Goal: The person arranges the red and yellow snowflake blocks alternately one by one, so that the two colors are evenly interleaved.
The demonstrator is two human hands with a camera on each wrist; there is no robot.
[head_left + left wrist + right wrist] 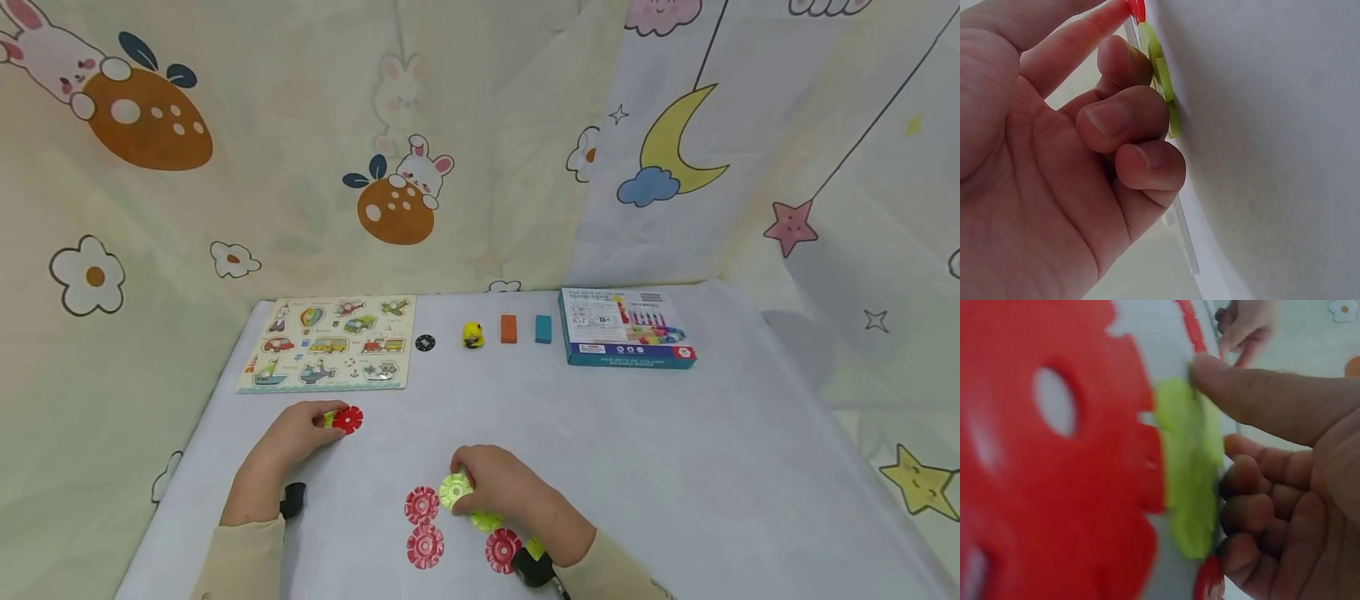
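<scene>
At the left of the head view, my left hand (298, 432) pinches a red notched plastic disc (348, 420) by its edges, low over the table. Behind that disc lies a yellow-green disc (328, 418); several yellow-green edges (1165, 78) show beside my curled fingers in the left wrist view. My right hand (501, 487), near the front middle, has thumb and forefinger on opposite edges of another yellow-green disc (452, 492). Two red discs (425, 546) lie to its left. Under or near the right hand are a yellow-green disc (486, 521), a red disc (503, 550) and a partly hidden yellow-green disc (536, 547).
Along the back of the white-covered table (645, 467) stand a vehicle picture puzzle board (330, 343), a black round chip (425, 342), a small yellow figure (472, 335), an orange block (508, 329), a blue block (543, 329) and a flat box (626, 328). A patterned cloth (495, 167) hangs behind.
</scene>
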